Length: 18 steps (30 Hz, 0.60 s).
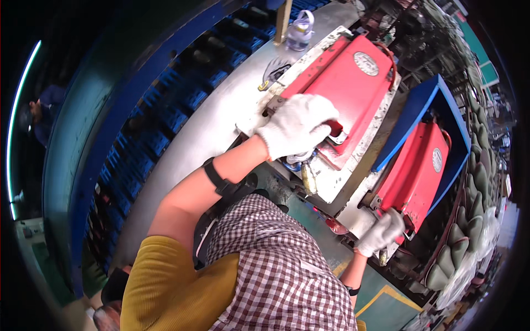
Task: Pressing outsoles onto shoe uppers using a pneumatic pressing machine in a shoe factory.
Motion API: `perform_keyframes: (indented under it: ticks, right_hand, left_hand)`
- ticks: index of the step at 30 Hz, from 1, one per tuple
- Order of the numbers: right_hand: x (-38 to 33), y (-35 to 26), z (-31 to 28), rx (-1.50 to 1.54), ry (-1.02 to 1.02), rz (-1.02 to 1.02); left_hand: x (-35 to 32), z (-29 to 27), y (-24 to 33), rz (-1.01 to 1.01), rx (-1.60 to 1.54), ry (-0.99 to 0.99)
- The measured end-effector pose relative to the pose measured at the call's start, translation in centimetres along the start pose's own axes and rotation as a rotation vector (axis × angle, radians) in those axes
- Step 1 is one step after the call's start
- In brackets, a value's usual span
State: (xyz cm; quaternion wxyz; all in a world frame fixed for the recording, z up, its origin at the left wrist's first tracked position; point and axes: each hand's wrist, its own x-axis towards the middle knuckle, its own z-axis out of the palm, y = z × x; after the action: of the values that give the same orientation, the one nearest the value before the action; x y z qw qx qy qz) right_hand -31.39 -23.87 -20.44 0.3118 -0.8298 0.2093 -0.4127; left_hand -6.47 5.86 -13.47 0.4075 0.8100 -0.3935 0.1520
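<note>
In a white work glove, my left hand (301,124) curls over the near end of a red metal machine cover (353,83), its fingers bent at the cover's front edge. Below this hand a worn, yellowish handle (309,177) sticks out at the bench edge. To the right, my other gloved hand (381,231) is at the near end of a second red machine cover (417,171). Its fingers look bent, and what they hold is hidden. A short brownish handle (383,257) shows just under it. Both covers bear a pale oval plate.
A blue open-sided box (408,121) surrounds the second cover. On the pale curved counter (182,138) stand a clear bottle (300,31) and a small dark tool (273,75). Stacked grey-green pieces (461,243) line the right. A blue rack (149,132) runs along the left.
</note>
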Motion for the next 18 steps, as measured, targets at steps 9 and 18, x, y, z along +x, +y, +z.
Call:
perform_keyframes:
  ticks: [9, 18]
  right_hand:
    - [-1.6, -6.2, 13.2, 0.466, -1.443, 0.864]
    - [-3.1, -8.3, 14.5, 0.518, -1.115, 1.147]
  left_hand:
    - [2.6, 5.7, -1.1, 0.007, 0.21, -0.737]
    - [2.5, 6.1, -1.5, 0.019, 0.2, -0.776]
